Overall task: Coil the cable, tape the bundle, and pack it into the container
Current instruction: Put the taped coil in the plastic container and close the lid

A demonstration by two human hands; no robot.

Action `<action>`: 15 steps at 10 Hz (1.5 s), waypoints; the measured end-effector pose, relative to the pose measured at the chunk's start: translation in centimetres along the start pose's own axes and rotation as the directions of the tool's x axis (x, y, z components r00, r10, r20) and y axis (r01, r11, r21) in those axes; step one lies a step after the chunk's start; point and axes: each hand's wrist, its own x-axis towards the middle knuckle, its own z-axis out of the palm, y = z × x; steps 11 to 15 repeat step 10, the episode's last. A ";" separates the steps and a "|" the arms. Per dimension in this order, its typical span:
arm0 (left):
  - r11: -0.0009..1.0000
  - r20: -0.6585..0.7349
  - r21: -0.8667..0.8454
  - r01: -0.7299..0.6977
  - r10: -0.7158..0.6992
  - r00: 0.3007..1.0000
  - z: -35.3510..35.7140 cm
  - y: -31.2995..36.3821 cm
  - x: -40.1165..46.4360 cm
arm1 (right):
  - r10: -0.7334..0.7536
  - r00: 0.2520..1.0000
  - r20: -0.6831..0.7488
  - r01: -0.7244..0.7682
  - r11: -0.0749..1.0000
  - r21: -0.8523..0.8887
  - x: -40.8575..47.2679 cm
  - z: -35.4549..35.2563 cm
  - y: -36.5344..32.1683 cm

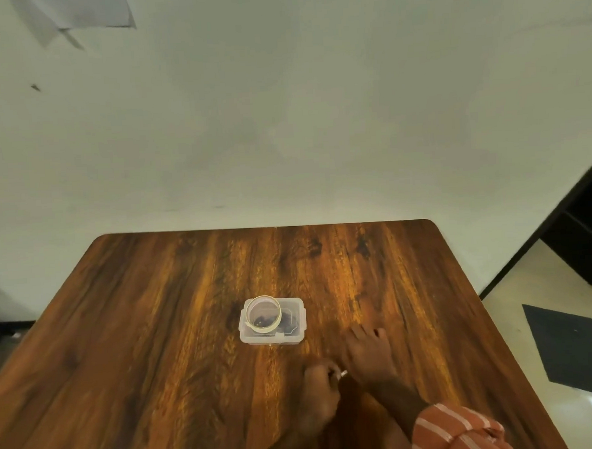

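A small clear plastic container (272, 335) stands on the wooden table (156, 334), near its middle. A roll of pale tape (263, 325) rests upright-ringed on top of the container's left part. Something dark, likely the coiled cable (287, 319), shows through the clear plastic inside. My right hand (366, 354) lies flat on the table to the right of the container and nearer to me, fingers spread, holding nothing. My left hand (318, 391) sits just left of it with its fingers curled in. A tiny pale glint (343, 373) shows between the two hands; I cannot tell what it is.
A plain pale wall rises behind the table's far edge. To the right lie a light tiled floor and a dark mat (575, 347). A striped orange sleeve (452, 429) covers my right forearm at the bottom right.
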 end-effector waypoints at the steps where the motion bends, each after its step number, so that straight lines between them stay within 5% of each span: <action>1: 0.929 -0.102 -0.330 0.167 -0.211 0.972 -1.7 0.4 1.3 | 0.119 0.980 -0.157 -0.095 0.984 0.154 1.1 -0.3 -0.9; 2: 0.759 -0.197 -0.614 0.217 -0.413 0.889 -4.1 0.6 3.4 | 0.031 0.986 -0.161 0.013 0.964 0.266 2.3 -1.0 -2.3; 4: 0.561 -0.212 -0.762 0.323 -0.688 0.695 -4.6 -0.1 5.8 | -0.186 0.975 0.124 0.156 0.963 0.219 4.5 0.6 -4.6; 6: 0.556 -0.234 -0.717 0.420 -0.760 0.606 -5.5 0.0 5.4 | -0.245 0.935 0.258 0.207 0.964 0.165 6.0 1.4 -5.3; 7: 0.658 -0.454 -0.651 0.380 -0.738 0.499 -7.5 -1.2 4.8 | -0.230 0.962 0.147 0.192 0.953 0.235 6.0 2.1 -5.1; 8: 0.698 -0.539 -0.640 0.321 -0.705 0.461 -9.2 -3.3 5.3 | -0.023 1.000 -0.004 0.023 0.914 0.405 5.4 3.2 -5.6; 9: 0.640 -0.400 -0.667 0.382 -0.740 0.541 -10.1 -5.9 6.8 | 0.279 0.960 0.018 -0.231 0.757 0.611 5.1 3.2 -7.1; 10: 0.557 -0.089 -0.712 0.427 -0.675 0.732 -8.6 -10.1 9.3 | 0.327 0.936 0.131 -0.306 0.570 0.763 6.0 2.4 -8.2; 15: 0.557 -0.089 -0.712 0.427 -0.675 0.732 -8.6 -10.1 9.3 | 0.327 0.936 0.131 -0.306 0.570 0.763 6.0 2.4 -8.2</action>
